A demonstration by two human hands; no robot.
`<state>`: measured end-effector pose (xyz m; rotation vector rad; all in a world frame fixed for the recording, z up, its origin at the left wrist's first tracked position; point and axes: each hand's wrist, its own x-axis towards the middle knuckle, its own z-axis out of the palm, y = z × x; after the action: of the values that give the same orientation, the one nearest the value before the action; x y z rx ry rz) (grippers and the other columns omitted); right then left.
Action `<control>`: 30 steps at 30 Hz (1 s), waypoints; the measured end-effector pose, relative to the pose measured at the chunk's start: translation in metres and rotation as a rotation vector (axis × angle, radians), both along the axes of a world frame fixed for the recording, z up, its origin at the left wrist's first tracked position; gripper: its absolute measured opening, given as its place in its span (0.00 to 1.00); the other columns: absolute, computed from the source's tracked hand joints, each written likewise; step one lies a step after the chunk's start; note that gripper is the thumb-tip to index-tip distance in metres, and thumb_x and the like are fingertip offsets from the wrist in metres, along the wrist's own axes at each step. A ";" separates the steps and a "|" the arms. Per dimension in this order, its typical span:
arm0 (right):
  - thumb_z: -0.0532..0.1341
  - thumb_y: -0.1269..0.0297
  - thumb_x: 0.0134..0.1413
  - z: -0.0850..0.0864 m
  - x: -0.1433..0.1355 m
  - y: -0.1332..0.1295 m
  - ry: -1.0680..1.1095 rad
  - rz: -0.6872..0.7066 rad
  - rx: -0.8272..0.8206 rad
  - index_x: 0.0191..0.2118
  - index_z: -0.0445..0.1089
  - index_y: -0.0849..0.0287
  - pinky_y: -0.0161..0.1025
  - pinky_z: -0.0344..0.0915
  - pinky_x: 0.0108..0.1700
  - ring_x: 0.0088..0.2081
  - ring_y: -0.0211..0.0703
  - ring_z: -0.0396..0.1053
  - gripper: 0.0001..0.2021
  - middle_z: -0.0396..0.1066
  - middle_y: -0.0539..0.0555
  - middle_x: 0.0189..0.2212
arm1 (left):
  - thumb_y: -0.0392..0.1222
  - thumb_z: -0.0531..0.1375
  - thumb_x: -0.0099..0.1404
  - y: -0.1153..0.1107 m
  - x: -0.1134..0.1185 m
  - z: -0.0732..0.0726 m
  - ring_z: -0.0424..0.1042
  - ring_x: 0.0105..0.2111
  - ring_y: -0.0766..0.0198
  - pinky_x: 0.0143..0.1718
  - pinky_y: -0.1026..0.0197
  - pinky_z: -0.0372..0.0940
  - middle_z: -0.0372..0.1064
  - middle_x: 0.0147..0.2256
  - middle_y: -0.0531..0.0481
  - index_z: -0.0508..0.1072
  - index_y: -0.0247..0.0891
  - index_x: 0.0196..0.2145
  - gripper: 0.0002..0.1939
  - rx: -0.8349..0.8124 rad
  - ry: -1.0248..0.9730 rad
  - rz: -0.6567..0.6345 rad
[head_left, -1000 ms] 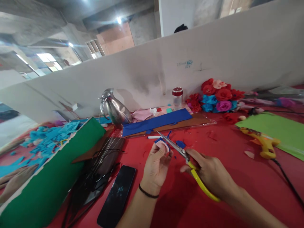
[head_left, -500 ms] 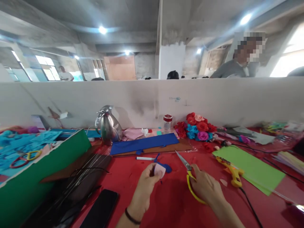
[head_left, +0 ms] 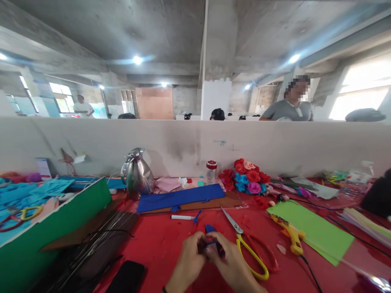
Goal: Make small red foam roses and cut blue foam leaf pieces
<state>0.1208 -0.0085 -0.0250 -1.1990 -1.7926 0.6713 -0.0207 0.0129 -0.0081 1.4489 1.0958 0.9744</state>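
My left hand [head_left: 190,255] and my right hand [head_left: 232,259] meet over the red tabletop, fingers closed together around small cut pieces. A dark blue piece [head_left: 209,228] pokes up between them, and a pale pink piece [head_left: 210,251] shows partly below. The fingers cover most of both, so how they join is hidden. Right of my hands lie scissors [head_left: 236,228], blades pointing up-left, with one yellow and one red handle. Above sits a white marker [head_left: 181,217] with a blue scrap [head_left: 197,217] at its tip.
A blue sheet [head_left: 183,197] lies behind, near a steel jug [head_left: 139,175], a red-lidded jar [head_left: 211,171] and artificial flowers [head_left: 252,177]. At right, a yellow glue gun [head_left: 295,240] touches a green sheet [head_left: 314,232]. A phone [head_left: 126,276] and a green-sided box [head_left: 76,211] are left.
My right hand has let go of the scissors, which now lie on the table. It has moved left to join my left hand at the pieces. The view has tilted upward.
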 end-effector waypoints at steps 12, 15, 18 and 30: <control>0.54 0.49 0.55 -0.018 0.003 0.008 0.096 -0.087 -0.209 0.28 0.65 0.58 0.33 0.55 0.27 0.23 0.38 0.60 0.17 0.63 0.48 0.20 | 0.43 0.59 0.53 0.007 -0.003 -0.002 0.70 0.29 0.60 0.35 0.60 0.64 0.74 0.28 0.48 0.74 0.36 0.32 0.10 0.010 -0.007 0.007; 0.54 0.50 0.55 -0.022 0.002 0.008 0.134 -0.052 -0.245 0.28 0.65 0.58 0.34 0.55 0.27 0.24 0.38 0.58 0.16 0.62 0.48 0.21 | 0.42 0.58 0.53 0.008 -0.004 -0.004 0.72 0.29 0.59 0.36 0.59 0.66 0.76 0.30 0.46 0.76 0.36 0.33 0.12 0.001 0.001 -0.001; 0.55 0.53 0.54 -0.024 0.000 0.007 0.174 -0.036 -0.260 0.28 0.64 0.58 0.33 0.54 0.27 0.25 0.38 0.58 0.14 0.62 0.49 0.22 | 0.42 0.59 0.51 0.010 -0.006 -0.004 0.73 0.33 0.57 0.39 0.59 0.66 0.77 0.33 0.45 0.78 0.36 0.33 0.13 0.022 0.043 0.033; 0.58 0.53 0.55 -0.022 -0.003 0.003 0.270 -0.028 -0.245 0.28 0.67 0.59 0.33 0.54 0.28 0.26 0.38 0.60 0.14 0.66 0.49 0.23 | 0.41 0.58 0.51 0.007 -0.005 0.000 0.73 0.37 0.56 0.41 0.59 0.65 0.78 0.36 0.43 0.79 0.35 0.38 0.17 0.033 0.122 0.022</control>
<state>0.1177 -0.0053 -0.0467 -1.2244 -1.4982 1.0083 -0.0258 0.0201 -0.0083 1.5429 1.1912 0.9330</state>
